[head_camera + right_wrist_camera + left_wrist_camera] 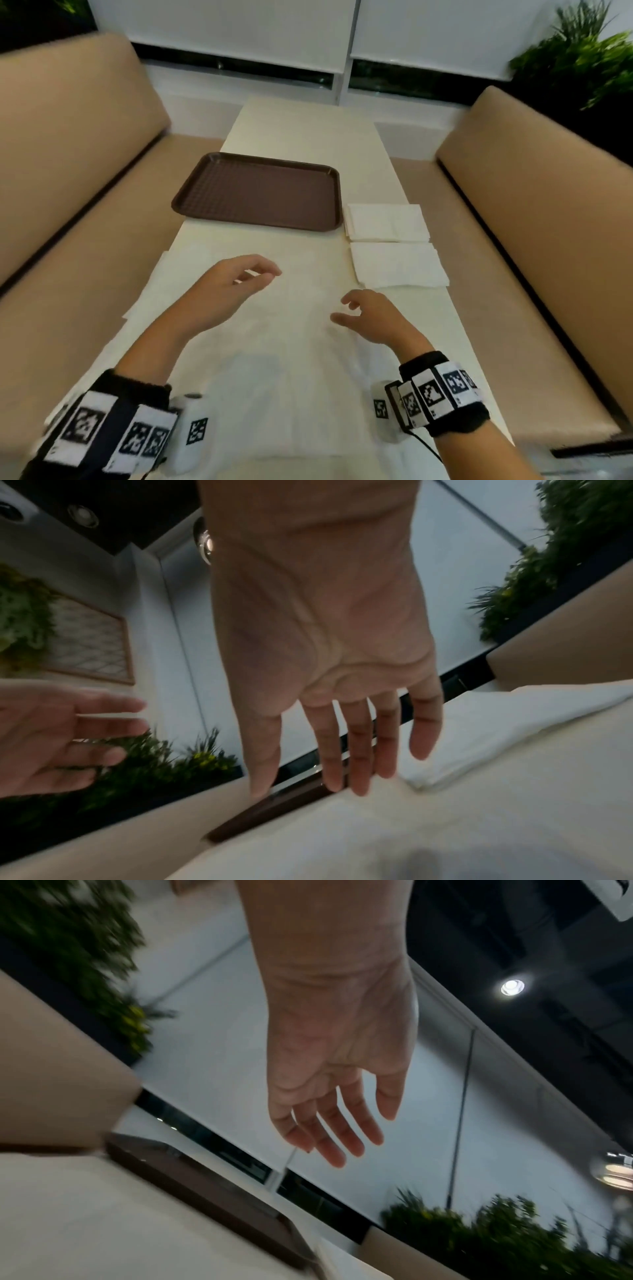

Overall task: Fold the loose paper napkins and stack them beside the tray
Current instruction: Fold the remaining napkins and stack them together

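Both hands hovering empty over loose napkin on table, folded napkins sitting beside tray

Left hand (236,287) is hanging above the table (301,137) with fingers loosely spread and relaxed, gripping nothing; right hand (371,317) is doing the same, fingers near straight, low over a large unfolded napkin (284,394) lying flat at the near end. Another loose napkin (161,284) is lying under the left forearm at the table's left edge. Brown tray (260,190) is sitting mid-table; two folded napkin piles (387,222) (399,265) are lying just right of it, side by side, the farther one nearly touching the tray's rim
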